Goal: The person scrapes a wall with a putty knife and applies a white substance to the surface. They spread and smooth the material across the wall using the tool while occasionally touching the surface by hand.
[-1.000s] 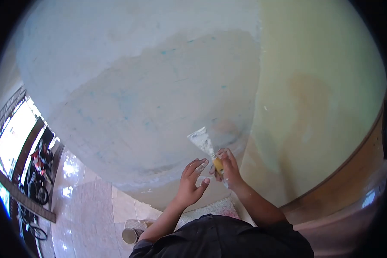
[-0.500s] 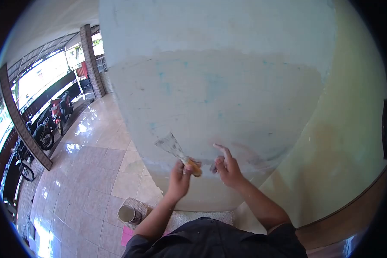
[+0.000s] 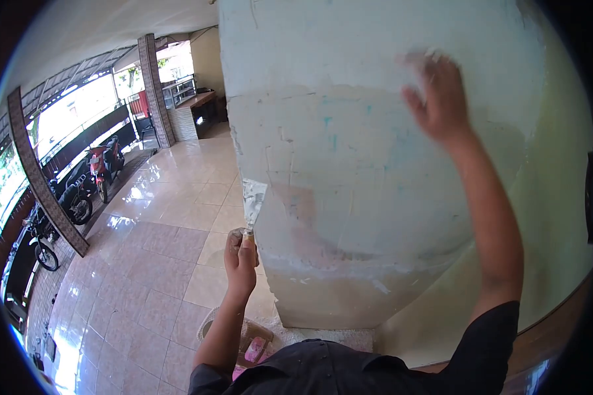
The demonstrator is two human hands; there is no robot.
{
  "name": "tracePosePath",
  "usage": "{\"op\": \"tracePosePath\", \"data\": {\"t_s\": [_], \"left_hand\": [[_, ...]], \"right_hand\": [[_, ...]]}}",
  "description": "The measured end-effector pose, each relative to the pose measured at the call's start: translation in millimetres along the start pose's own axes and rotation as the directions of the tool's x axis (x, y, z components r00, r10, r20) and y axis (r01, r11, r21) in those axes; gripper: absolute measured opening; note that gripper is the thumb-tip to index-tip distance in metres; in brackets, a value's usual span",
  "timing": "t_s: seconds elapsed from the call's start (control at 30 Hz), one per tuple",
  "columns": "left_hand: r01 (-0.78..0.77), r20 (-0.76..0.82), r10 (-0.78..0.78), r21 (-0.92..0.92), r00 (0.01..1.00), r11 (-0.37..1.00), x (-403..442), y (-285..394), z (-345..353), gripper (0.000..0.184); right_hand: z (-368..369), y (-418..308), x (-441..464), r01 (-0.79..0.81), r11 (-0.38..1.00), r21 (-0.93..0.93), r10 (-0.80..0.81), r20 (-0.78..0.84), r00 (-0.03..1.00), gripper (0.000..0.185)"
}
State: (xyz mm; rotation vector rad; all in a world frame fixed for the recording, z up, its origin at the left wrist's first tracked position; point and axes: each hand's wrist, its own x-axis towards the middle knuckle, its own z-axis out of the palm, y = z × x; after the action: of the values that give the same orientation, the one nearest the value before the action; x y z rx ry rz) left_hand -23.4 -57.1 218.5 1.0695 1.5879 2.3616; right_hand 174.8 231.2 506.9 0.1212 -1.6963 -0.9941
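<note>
My left hand (image 3: 242, 257) grips the yellow handle of a putty knife (image 3: 252, 204), its whitish blade pointing up beside the left edge of the wall. The wall (image 3: 356, 191) has a pale upper part and a greyer patch with blue-green marks. High on the right, my right hand (image 3: 441, 99) is raised at the wall surface, fingers blurred by motion; whether something lies between its fingertips cannot be made out.
A round container (image 3: 207, 324) and a pink item (image 3: 255, 349) are low near my body. Glossy floor tiles (image 3: 138, 263) spread to the left. Beyond are pillars (image 3: 155, 92), motorcycles (image 3: 99, 168) and a counter (image 3: 197, 101). A greenish wall (image 3: 540, 217) adjoins at right.
The putty knife has passed from my right hand to my left. My right hand has moved up the wall, my left hand to the left. The view has turned left, showing more floor.
</note>
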Motion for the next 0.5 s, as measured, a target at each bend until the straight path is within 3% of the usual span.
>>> {"op": "tracePosePath", "data": {"t_s": [0.1, 0.17, 0.2, 0.27, 0.37, 0.5], "left_hand": [[-0.038, 0.019, 0.037, 0.048, 0.999, 0.998, 15.6, 4.5, -8.3, 0.020], [-0.075, 0.041, 0.073, 0.075, 0.997, 0.994, 31.7, 14.3, -10.8, 0.024], [-0.063, 0.088, 0.057, 0.062, 0.994, 0.996, 39.9, 25.1, -10.7, 0.025], [-0.049, 0.140, 0.041, 0.053, 0.989, 0.997, 57.3, 39.0, -10.0, 0.027], [-0.135, 0.204, 0.107, 0.125, 0.973, 0.983, 78.6, 45.4, -2.5, 0.029], [-0.041, 0.192, 0.022, 0.098, 0.981, 0.994, 90.7, 18.1, -1.2, 0.030]], "right_hand": [[27.0, 37.6, 37.3, -0.123, 0.988, -0.098, 0.115, -0.081, 0.990, 0.040], [43.7, 47.8, 53.6, -0.413, 0.901, -0.129, 0.406, -0.080, 0.910, 0.059], [46.7, 41.8, 60.8, -0.414, 0.901, -0.129, 0.406, -0.084, 0.910, 0.059], [47.9, 20.4, 73.7, -0.490, 0.815, -0.310, 0.517, 0.006, 0.856, 0.055], [41.6, 21.0, 75.6, -0.540, 0.808, -0.236, 0.556, 0.001, 0.832, 0.053], [49.3, 33.2, 67.1, -0.541, 0.807, -0.239, 0.547, -0.046, 0.836, 0.054]]}}
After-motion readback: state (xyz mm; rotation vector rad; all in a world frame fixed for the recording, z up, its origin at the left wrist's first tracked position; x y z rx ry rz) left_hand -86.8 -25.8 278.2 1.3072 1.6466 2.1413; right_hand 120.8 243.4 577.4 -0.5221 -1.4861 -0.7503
